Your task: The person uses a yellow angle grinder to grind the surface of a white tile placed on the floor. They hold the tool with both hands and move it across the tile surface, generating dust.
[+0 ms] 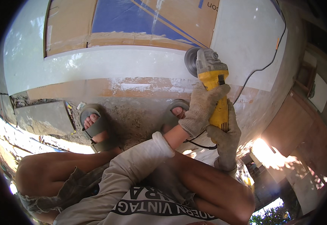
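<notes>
My left hand (201, 107), in a dusty knit glove, is closed round the upper body of a yellow and grey angle grinder (219, 114). My right hand (227, 146), also gloved, grips its lower end. The grinder's disc (191, 61) looks blurred and lies at the edge of a white panel (242, 45), beside brown-and-blue cardboard (141, 26) framed by that panel. A black cord (260, 68) curves from near the grinder along the right side. Below the panel runs a brown strip (81, 88) with patchy white material on it.
My sandaled feet (92, 123) and bent knees (39, 172) are below the panel on dusty ground (133, 120). A grey slab (43, 118) lies at left. At right are brown boards (283, 123), a small white board (319, 92) and a sunlit patch.
</notes>
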A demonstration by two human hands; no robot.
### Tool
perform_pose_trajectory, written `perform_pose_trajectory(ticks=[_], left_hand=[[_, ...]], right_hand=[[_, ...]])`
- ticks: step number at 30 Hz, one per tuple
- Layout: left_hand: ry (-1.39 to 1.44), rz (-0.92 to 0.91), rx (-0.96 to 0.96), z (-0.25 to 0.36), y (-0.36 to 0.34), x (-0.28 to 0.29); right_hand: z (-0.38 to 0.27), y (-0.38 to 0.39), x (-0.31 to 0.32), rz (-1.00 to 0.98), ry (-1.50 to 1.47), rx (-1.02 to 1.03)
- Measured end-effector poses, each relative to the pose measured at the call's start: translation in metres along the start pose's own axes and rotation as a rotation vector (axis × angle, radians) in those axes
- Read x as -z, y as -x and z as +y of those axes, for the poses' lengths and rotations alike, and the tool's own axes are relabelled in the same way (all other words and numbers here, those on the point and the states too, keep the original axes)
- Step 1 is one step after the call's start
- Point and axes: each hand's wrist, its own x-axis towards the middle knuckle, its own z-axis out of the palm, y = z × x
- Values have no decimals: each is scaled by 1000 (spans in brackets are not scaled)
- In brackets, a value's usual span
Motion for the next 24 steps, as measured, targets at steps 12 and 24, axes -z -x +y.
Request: perform_pose_trajectory(ticks=[12,24], left_hand=[[23,-16,-17,6,7,-5],[48,19,-38,11,7,1]], right_hand=[[-9,3,0,36,103,11],[-9,0,-8,6,40,37]])
